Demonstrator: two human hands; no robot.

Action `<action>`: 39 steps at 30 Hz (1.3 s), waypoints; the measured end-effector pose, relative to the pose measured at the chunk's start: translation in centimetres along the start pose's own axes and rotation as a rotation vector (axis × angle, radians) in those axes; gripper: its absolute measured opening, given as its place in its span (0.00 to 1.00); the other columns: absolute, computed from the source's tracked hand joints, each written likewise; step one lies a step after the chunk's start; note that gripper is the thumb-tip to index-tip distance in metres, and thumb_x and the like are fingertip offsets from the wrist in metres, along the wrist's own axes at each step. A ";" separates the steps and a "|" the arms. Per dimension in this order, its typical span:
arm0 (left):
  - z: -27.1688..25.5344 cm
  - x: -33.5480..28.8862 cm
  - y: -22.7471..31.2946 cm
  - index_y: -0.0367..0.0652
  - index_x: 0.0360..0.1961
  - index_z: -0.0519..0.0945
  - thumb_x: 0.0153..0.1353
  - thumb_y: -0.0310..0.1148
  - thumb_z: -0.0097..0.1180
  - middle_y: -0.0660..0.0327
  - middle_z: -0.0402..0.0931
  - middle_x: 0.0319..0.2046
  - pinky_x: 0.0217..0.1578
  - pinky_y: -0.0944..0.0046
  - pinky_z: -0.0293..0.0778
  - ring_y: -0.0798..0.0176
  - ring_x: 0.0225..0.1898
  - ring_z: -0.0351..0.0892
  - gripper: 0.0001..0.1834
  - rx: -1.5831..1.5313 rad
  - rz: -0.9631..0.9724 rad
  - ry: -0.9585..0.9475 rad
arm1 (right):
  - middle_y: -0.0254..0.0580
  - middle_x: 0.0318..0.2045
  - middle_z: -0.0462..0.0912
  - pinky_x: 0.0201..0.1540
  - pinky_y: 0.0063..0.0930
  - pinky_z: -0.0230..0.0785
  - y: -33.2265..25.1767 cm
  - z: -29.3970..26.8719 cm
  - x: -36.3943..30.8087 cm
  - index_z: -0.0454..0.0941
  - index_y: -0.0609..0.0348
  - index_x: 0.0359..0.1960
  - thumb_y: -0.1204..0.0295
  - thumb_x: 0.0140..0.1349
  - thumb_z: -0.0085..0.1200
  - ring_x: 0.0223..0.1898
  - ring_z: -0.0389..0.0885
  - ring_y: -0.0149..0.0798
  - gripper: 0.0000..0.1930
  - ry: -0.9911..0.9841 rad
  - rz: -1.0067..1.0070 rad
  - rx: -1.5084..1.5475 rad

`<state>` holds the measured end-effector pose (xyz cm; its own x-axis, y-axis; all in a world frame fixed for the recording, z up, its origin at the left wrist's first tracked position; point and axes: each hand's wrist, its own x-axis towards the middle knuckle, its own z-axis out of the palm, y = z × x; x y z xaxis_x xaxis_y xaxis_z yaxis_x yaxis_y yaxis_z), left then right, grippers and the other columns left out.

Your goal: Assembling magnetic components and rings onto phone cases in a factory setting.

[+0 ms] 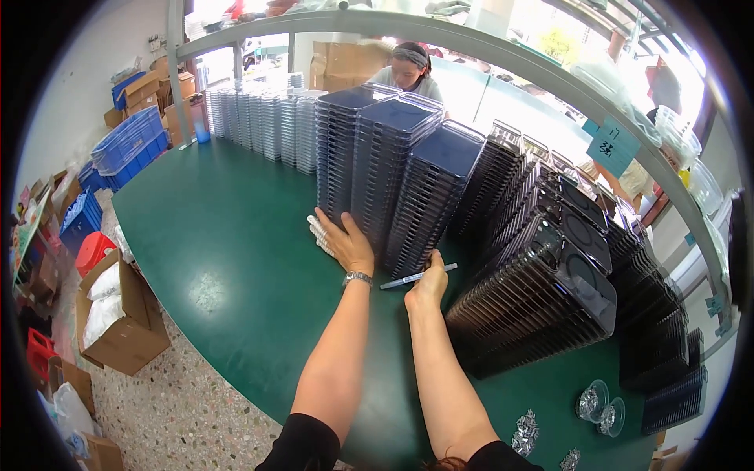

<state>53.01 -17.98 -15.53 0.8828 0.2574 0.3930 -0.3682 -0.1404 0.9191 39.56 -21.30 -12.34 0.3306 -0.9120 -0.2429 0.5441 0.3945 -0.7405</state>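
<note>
Tall stacks of dark blue, see-through plastic cases with rounded corners (385, 157) rise from the green table (236, 235) in front of me. My left hand (351, 247) lies with fingers spread against the lower front of the left stacks; white coverings show on some of its fingers. Against the foot of the right-hand stack, my right hand (428, 284) is closed around a slim light-coloured pen (400, 280), which points left across the table. The fingertips of this hand are partly hidden behind the stack.
Black cases (542, 290) lean in stacks at right. Clear cases (259, 118) line the far left edge. Two clear cups (593, 400) and small metal pieces (525, 432) are near right. Across the table is a person (408, 71); a metal frame (471, 49) spans above.
</note>
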 end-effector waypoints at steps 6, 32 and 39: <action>0.8 0.2 -0.1 0.36 0.81 0.54 0.78 0.64 0.36 0.33 0.49 0.79 0.79 0.39 0.41 0.32 0.81 0.45 0.46 -0.082 0.002 0.025 | 0.44 0.60 0.83 0.65 0.35 0.70 1.2 -0.2 0.6 0.74 0.71 0.67 0.61 0.82 0.45 0.58 0.81 0.40 0.24 -0.009 -0.060 0.049; -3.6 1.7 -6.9 0.38 0.84 0.44 0.81 0.63 0.33 0.40 0.42 0.83 0.77 0.34 0.43 0.36 0.83 0.42 0.46 0.299 0.058 -0.280 | 0.30 0.21 0.76 0.31 0.26 0.70 -25.4 -18.7 -25.4 0.77 0.67 0.63 0.55 0.86 0.36 0.23 0.76 0.25 0.26 -1.006 0.127 -0.318; -12.1 -6.3 -1.0 0.46 0.85 0.45 0.81 0.53 0.42 0.44 0.44 0.83 0.77 0.32 0.44 0.39 0.83 0.42 0.41 0.762 0.548 -0.434 | 0.32 0.20 0.74 0.18 0.19 0.55 -42.9 -35.8 -25.1 0.81 0.68 0.55 0.53 0.85 0.34 0.16 0.62 0.22 0.29 -0.488 -0.308 -0.120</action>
<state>44.27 -7.94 -18.58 0.7344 -0.3701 0.5689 -0.6025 -0.7414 0.2954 -19.67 -19.35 3.08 0.5032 -0.8140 0.2901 0.5900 0.0783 -0.8036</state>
